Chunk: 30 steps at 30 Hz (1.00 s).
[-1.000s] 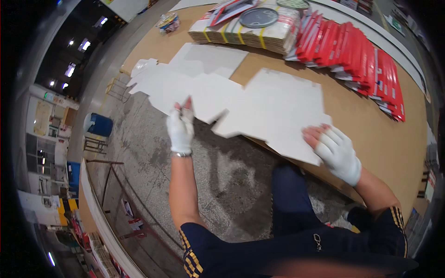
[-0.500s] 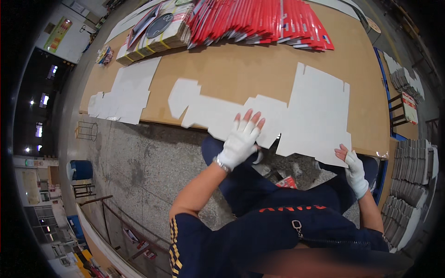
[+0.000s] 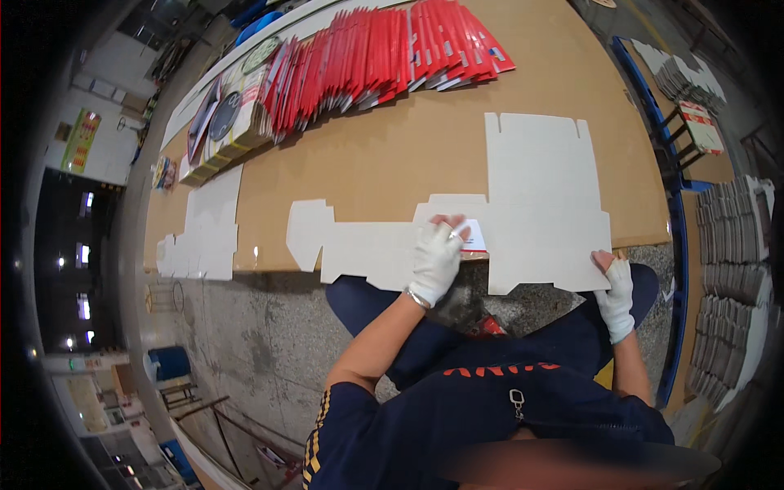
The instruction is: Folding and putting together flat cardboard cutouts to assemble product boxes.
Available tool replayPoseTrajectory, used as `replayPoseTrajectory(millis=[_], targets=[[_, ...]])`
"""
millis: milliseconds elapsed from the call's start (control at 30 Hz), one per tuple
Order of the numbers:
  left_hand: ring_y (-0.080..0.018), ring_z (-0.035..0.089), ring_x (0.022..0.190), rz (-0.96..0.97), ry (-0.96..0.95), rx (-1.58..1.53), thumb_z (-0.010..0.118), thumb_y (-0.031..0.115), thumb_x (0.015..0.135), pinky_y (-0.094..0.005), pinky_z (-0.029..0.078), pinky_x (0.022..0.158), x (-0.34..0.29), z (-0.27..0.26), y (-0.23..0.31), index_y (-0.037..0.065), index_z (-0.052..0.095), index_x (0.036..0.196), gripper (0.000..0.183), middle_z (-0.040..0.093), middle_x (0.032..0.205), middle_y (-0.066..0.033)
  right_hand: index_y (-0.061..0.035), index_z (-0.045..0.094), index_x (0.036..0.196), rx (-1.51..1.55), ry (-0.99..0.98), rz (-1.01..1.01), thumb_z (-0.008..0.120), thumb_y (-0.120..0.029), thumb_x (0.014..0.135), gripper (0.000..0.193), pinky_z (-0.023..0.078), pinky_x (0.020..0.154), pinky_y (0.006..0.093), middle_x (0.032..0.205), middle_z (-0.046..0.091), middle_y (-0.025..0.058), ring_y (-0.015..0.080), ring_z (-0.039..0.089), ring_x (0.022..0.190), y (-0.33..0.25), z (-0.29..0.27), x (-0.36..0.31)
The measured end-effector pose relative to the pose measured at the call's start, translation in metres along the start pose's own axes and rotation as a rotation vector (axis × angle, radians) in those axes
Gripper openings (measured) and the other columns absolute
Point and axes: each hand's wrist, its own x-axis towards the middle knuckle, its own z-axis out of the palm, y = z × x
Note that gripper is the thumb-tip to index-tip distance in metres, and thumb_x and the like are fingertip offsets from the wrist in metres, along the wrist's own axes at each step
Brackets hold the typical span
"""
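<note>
Working with two gloved hands, set apart: with the left hand [image 3: 435, 260] over the middle of the white carton blank [image 3: 549, 196], bending fingers against a small printed patch [image 3: 473, 235] with a red lower edge (flap or separate card, cannot tell), and with the right hand [image 3: 616, 298] at the blank's lower right corner. Cannot tell pinching from mere pressing in either. Has its long axis running left to right along the near edge of the bench [image 3: 392, 167], with the broad panel nearer the right hand and the patch nearer the left. Count one blank under the hands and one white piece [image 3: 211, 224] well to its left, perhaps layered. Beyond the blank, toward the upper left, count one strapped cardboard bundle [image 3: 237, 151] bearing one dark disc [image 3: 224, 117], then one row of red packs [image 3: 351, 65], overlapping too closely to number. Right of the blank, off the bench, count at least three grey cardboard stacks [image 3: 723, 343].
</note>
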Motion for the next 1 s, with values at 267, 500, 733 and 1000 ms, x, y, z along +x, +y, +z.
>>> replayPoseTrajectory(millis=[267, 500, 733, 1000], targets=[[-0.0313, 0.048, 0.116, 0.065, -0.323, -0.424, 0.068, 0.015, 0.076, -0.0447, 0.036, 0.101, 0.021, 0.016, 0.048, 0.003, 0.062, 0.097, 0.026, 0.056, 0.121, -0.0085, -0.0020, 0.044, 0.135, 0.008, 0.156, 0.639, 0.079, -0.011, 0.068, 0.076, 0.047, 0.070, 0.0346, 0.088, 0.060, 0.0079, 0.0222, 0.054, 0.073, -0.010, 0.027, 0.034], [-0.0352, 0.024, 0.138, 0.140, -0.306, 0.152, 0.064, 0.023, 0.079, -0.0661, 0.010, 0.107, 0.018, 0.044, 0.069, 0.004, 0.046, 0.132, 0.059, 0.035, 0.146, -0.0108, -0.0003, 0.036, 0.138, 0.419, 0.568, 0.807, 0.071, -0.012, 0.081, 0.068, 0.044, 0.075, 0.0259, 0.100, 0.054, 0.0042, 0.0117, 0.048, 0.079, -0.028, 0.050, 0.012], [-0.0364, 0.011, 0.143, 0.352, -0.405, 0.196, 0.068, 0.043, 0.072, -0.0694, 0.003, 0.106, 0.017, 0.049, 0.110, 0.001, 0.026, 0.144, 0.093, 0.017, 0.154, -0.0174, 0.0003, 0.064, 0.087, 1.162, 0.107, 0.975, 0.057, -0.026, 0.092, 0.027, 0.044, 0.067, 0.0249, 0.082, 0.064, 0.0040, 0.0081, 0.056, 0.076, -0.093, 0.082, 0.017], [-0.0323, 0.015, 0.143, 0.356, -0.507, -0.050, 0.072, 0.051, 0.067, -0.0573, 0.008, 0.113, 0.011, 0.040, 0.104, 0.000, 0.025, 0.144, 0.103, 0.021, 0.153, -0.0124, 0.0044, 0.057, 0.118, 0.174, 0.201, 0.759, 0.054, -0.002, 0.088, 0.031, 0.044, 0.093, 0.0362, 0.114, 0.060, 0.0234, 0.0327, 0.058, 0.106, -0.026, 0.041, 0.028]])
